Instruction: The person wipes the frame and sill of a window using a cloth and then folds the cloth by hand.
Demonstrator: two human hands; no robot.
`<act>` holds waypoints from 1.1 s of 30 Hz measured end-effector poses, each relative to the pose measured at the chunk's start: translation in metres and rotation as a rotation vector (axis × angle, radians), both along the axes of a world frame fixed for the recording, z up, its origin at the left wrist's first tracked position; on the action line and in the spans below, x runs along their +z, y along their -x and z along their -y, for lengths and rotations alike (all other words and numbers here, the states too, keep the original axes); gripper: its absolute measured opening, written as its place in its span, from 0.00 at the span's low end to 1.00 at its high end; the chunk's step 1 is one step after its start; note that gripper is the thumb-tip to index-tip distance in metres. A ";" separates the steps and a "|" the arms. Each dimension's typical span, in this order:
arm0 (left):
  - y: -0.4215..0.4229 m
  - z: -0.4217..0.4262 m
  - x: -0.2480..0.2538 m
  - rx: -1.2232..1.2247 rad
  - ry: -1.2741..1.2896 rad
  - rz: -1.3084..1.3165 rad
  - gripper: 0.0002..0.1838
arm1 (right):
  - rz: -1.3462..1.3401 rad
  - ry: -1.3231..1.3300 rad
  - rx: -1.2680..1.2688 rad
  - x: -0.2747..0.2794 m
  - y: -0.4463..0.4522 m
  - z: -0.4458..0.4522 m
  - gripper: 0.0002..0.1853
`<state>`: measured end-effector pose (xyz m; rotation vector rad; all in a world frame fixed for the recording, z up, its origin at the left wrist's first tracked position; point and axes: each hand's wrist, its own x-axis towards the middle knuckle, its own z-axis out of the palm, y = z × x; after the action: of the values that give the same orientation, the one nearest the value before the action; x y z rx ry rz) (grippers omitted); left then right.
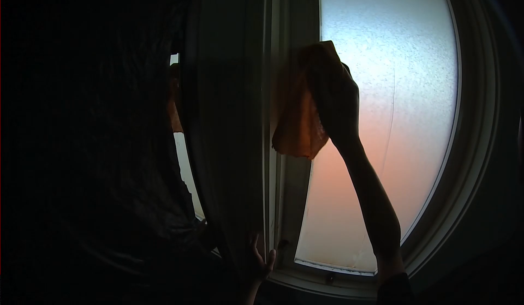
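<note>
In the head view my right hand (338, 95) is raised high and closed on an orange cloth (302, 133). The cloth hangs down in folds against the dark upright of the window frame (295, 207), partly over the edge of the frosted pane (376, 157). My right forearm crosses in front of that pane. Low down, my left hand (260, 262) rests against the lower part of the upright, its thumb apart from the stretched fingers. Deep shadow hides much of both hands.
A dark, wrinkled sheet or curtain (125, 157) covers the left side. Between it and the frame, a narrow bright gap (185, 168) shows light from outside. Along the bottom of the pane runs the sill edge (333, 267), with a small dark knob (330, 277) below it.
</note>
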<state>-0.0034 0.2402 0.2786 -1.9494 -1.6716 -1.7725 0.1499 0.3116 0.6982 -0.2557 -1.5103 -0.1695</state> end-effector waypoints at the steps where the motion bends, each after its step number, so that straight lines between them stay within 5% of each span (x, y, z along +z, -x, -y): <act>1: 0.000 -0.013 -0.004 -0.007 -0.011 -0.005 0.40 | -0.034 -0.212 -0.142 0.027 0.012 -0.020 0.10; 4: -0.006 -0.047 -0.048 0.008 0.051 0.131 0.39 | -0.081 -0.198 -0.237 0.094 0.039 -0.042 0.12; 7: 0.014 -0.054 -0.060 -0.028 0.249 0.032 0.39 | -0.091 -0.001 -0.005 0.128 0.064 -0.062 0.13; 9: 0.009 -0.059 -0.067 -0.017 0.163 0.069 0.38 | -0.037 0.060 0.057 0.129 0.086 -0.083 0.15; 10: 0.005 -0.059 -0.070 -0.008 0.074 0.105 0.37 | -0.103 -0.192 0.077 0.122 0.103 -0.094 0.16; 13: 0.013 -0.062 -0.081 -0.093 0.241 0.098 0.41 | 0.044 -0.363 0.073 0.118 0.089 -0.107 0.19; 18: 0.004 -0.050 -0.053 -0.062 0.293 0.132 0.41 | 0.089 0.032 0.235 0.096 0.085 -0.092 0.21; 20: 0.005 -0.053 -0.056 -0.067 0.341 0.160 0.41 | -0.019 -0.639 0.194 0.086 0.085 -0.098 0.21; 21: 0.008 -0.060 -0.071 0.033 0.196 0.024 0.38 | -0.020 -0.638 0.196 0.084 0.084 -0.098 0.21; 23: 0.008 -0.055 -0.075 0.133 0.061 -0.123 0.36 | 0.073 -0.086 0.343 0.080 0.081 -0.096 0.22; 30: 0.012 -0.051 -0.071 -0.080 0.330 0.222 0.39 | 0.087 -0.261 0.255 0.049 0.083 -0.109 0.23; 33: 0.014 -0.049 -0.069 -0.078 0.304 0.201 0.38 | 0.068 -0.036 0.312 0.031 0.086 -0.096 0.27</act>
<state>-0.0174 0.2896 0.2094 -2.0327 -2.0662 -1.8937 0.0640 0.4072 0.7296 0.0160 -1.5921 0.0441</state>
